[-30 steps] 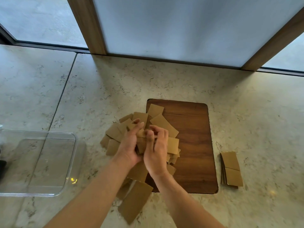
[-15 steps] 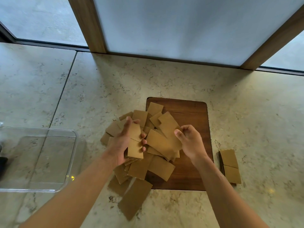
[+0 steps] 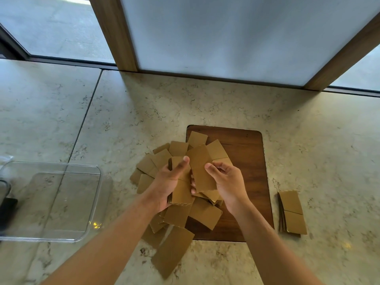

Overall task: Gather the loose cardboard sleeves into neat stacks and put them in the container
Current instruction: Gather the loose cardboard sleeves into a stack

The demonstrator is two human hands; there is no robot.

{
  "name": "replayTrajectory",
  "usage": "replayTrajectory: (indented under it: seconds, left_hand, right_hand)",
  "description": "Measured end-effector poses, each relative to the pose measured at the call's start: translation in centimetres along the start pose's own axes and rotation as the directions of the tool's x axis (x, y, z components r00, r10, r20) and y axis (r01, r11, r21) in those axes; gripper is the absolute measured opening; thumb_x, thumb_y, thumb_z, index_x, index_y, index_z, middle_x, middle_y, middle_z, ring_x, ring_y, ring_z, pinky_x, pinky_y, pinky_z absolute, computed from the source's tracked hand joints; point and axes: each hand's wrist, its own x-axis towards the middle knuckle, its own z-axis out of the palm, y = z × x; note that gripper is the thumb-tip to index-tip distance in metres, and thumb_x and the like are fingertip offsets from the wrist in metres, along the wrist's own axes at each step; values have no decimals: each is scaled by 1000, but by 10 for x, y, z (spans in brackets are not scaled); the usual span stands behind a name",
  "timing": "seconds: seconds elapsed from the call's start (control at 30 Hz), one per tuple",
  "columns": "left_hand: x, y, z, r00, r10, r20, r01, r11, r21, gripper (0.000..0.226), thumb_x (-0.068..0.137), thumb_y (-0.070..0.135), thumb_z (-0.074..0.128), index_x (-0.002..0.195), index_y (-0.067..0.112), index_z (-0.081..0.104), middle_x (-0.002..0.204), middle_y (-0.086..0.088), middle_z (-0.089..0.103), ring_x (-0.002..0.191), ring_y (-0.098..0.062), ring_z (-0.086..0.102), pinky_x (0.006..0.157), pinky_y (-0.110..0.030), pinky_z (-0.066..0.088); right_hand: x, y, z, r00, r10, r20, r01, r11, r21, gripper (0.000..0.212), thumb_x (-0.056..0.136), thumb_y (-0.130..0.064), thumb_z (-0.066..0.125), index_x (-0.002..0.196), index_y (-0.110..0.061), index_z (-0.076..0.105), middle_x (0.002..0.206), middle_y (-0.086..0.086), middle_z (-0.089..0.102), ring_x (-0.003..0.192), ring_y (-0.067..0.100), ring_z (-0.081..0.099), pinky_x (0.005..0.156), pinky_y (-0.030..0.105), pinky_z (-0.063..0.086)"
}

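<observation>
- The left hand (image 3: pixel 171 182) is curled around a small stack of cardboard sleeves (image 3: pixel 182 192), thumb pressed across its top face and fingers underneath, holding it above the pile.
- The right hand (image 3: pixel 228 182) pinches a single sleeve (image 3: pixel 200 171) between thumb and fingers; this sleeve stands tilted, its lower edge just beside the held stack, its left edge against the left thumb.
- Beneath both hands lies the loose pile of sleeves (image 3: pixel 164 159), scattered at many angles, partly on the wooden board (image 3: pixel 246 161) and partly spilling off its left edge onto the marble worktop (image 3: pixel 308 140).
- One long sleeve (image 3: pixel 172 251) lies nearest the person, flat on the worktop off the board's near left corner.
- A tidy stack of sleeves (image 3: pixel 292 210) rests on the worktop just to the right of the board, apart from the pile.
- The clear plastic container (image 3: pixel 90 202) sits on the worktop well to the left of the pile, with no sleeves visible in it.
- A frosted panel with wooden frame (image 3: pixel 115 33) rises behind the worktop.
</observation>
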Motion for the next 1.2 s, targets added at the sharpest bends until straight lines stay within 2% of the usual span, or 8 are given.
replayTrajectory:
  seconds: [0.2, 0.43, 0.57, 0.73, 0.83, 0.97, 1.07, 1.2]
  left_hand:
    - [7, -15, -13, 988, -104, -111, 72, 962, -262, 34, 99, 21, 65, 133, 15, 62, 110, -22, 79, 93, -38, 78, 72, -49, 64]
    - [20, -16, -20, 1000, 10, 24, 3, 874, -486, 59, 76, 29, 90, 128, 38, 64, 89, -14, 69, 69, -27, 65, 63, -42, 55]
    - [31, -5, -11, 999, 39, -23, -45, 932, -360, 65, 69, 49, 93, 124, 29, 65, 87, -11, 73, 70, -25, 70, 58, -39, 57]
    - [48, 2, 14, 992, 109, -65, -116, 987, -113, 67, 69, 50, 92, 124, 26, 63, 87, -8, 73, 69, -24, 72, 55, -37, 59]
    - [51, -6, 23, 995, 91, -48, -92, 996, -19, 44, 86, 27, 83, 125, 38, 66, 94, 3, 82, 82, -19, 79, 63, -35, 63]
    - [38, -19, 10, 999, 35, 10, -31, 973, -228, 54, 92, 0, 58, 128, 38, 68, 107, -19, 79, 93, -38, 78, 75, -52, 63]
    - [19, -24, -6, 998, 59, 14, -51, 941, -334, 57, 87, 2, 64, 134, 36, 64, 89, -18, 74, 73, -32, 70, 66, -48, 61]
    - [-6, -33, -17, 995, 93, -34, -99, 945, -312, 48, 82, 26, 86, 125, 23, 66, 88, -13, 68, 69, -27, 67, 59, -40, 57]
  right_hand:
    - [-3, 13, 13, 968, -205, 146, 251, 792, -556, 30, 100, -45, 62, 87, -23, 78, 71, -15, 69, 60, 0, 61, 54, 8, 42]
    - [66, 5, -22, 966, -93, -240, -161, 507, -846, 77, 92, -55, 69, 153, -17, 43, 153, 14, 45, 143, 37, 37, 118, 52, 32]
    - [86, -10, -43, 971, -50, -232, -140, 668, -731, 19, 93, -39, 73, 90, -22, 64, 106, 5, 73, 94, 22, 65, 87, 41, 56]
    - [59, -12, -51, 989, 81, -127, -108, 969, -223, 50, 108, -41, 50, 99, 4, 70, 84, 25, 66, 75, 23, 59, 69, 35, 48]
    - [35, 5, -24, 963, 204, 179, -149, 948, -281, 50, 108, -46, 44, 99, -7, 74, 82, 4, 72, 76, 15, 65, 71, 31, 50]
    - [30, 22, -21, 999, -50, -21, 29, 807, -589, 20, 100, -43, 58, 110, -29, 68, 116, -12, 62, 104, 6, 56, 94, 31, 50]
    - [24, 34, -27, 980, -47, 195, 190, 527, -828, 60, 87, -53, 76, 138, -30, 55, 127, -10, 51, 115, 11, 44, 102, 34, 43]
    - [21, 34, -35, 958, -254, -135, 85, 698, -711, 27, 93, -36, 75, 114, -18, 71, 108, -1, 72, 88, 9, 64, 75, 27, 58]
